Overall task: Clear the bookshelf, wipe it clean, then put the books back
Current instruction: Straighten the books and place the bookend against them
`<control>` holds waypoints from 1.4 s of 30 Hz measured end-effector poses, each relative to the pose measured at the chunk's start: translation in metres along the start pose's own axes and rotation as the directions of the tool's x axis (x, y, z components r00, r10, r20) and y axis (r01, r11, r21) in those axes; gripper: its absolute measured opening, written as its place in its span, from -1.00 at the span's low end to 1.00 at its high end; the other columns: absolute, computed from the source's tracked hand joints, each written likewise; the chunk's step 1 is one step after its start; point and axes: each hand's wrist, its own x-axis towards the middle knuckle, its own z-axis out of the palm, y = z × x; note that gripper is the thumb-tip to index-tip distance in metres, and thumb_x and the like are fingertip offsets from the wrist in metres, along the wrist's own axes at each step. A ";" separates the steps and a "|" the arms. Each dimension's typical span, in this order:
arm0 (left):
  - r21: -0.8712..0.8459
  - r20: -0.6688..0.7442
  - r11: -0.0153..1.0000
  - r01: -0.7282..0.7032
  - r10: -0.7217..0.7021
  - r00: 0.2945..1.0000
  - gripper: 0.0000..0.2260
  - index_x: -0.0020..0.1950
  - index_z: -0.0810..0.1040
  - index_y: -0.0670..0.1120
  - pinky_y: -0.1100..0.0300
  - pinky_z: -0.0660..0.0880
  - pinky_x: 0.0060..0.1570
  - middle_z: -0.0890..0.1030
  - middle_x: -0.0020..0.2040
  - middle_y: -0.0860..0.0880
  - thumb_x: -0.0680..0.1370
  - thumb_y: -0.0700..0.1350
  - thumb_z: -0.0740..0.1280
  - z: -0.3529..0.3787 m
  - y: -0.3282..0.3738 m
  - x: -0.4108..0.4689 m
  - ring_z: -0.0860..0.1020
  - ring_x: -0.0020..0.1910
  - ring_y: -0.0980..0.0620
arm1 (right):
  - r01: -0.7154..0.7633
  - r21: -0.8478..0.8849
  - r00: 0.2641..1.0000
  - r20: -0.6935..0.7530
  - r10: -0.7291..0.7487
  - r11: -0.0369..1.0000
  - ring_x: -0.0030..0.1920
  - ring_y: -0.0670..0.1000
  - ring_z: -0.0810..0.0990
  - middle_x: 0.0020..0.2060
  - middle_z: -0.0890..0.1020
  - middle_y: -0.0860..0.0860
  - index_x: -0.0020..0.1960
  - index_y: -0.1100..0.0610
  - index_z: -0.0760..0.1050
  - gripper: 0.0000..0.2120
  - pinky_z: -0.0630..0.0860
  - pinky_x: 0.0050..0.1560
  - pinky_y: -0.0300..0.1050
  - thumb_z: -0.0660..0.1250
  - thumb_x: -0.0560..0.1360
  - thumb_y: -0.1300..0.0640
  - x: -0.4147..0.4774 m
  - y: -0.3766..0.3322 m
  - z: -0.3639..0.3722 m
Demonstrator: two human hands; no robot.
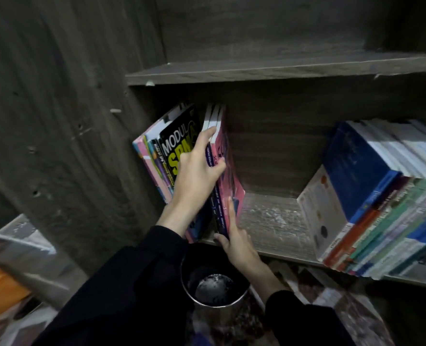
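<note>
Right of the pink books (231,186) both hands (197,171) (236,243) grip, bare shelf (274,221) lies open.

Long black fabric sleeves cover both arms down to the wrists. The left sleeve (137,275) is wide and loosely folded, the right sleeve (304,318) narrower. The left hand (197,171) and right hand (239,245) are bare.
</note>
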 end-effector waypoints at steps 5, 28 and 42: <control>0.113 -0.060 0.992 0.050 -0.043 0.997 -0.49 0.43 0.35 0.01 0.39 0.34 -0.40 0.47 -0.43 -0.01 0.50 -0.19 0.38 -0.029 -0.028 0.010 0.41 -0.52 0.19 | 0.029 0.040 0.997 0.068 -0.032 0.999 0.22 0.34 0.47 0.45 0.31 0.19 0.48 -0.22 -0.37 -0.12 0.40 0.13 0.04 0.29 0.57 0.10 0.022 -0.027 0.034; -0.233 -0.363 0.839 0.492 -0.544 0.757 -0.18 0.43 0.20 -0.17 0.13 0.34 0.16 0.47 0.31 -0.17 0.32 -0.02 0.56 0.057 -0.106 -0.058 0.45 0.29 -0.15 | 0.031 0.171 0.984 0.167 -0.060 0.985 0.50 0.10 0.19 0.54 0.12 0.11 0.32 -0.49 -0.41 0.29 0.26 0.43 0.04 0.61 0.22 0.09 0.058 0.016 0.044; -0.053 -0.347 0.890 0.453 -0.442 0.827 0.04 0.57 -0.09 -0.10 -0.10 0.27 0.33 0.29 0.38 -0.24 0.34 0.16 0.51 0.052 -0.104 -0.068 0.29 0.36 -0.22 | 0.049 0.152 0.989 0.129 -0.069 0.987 0.46 0.16 0.23 0.52 0.12 0.19 0.43 -0.24 -0.40 0.26 0.26 0.39 -0.01 0.60 0.25 0.07 0.052 0.012 0.048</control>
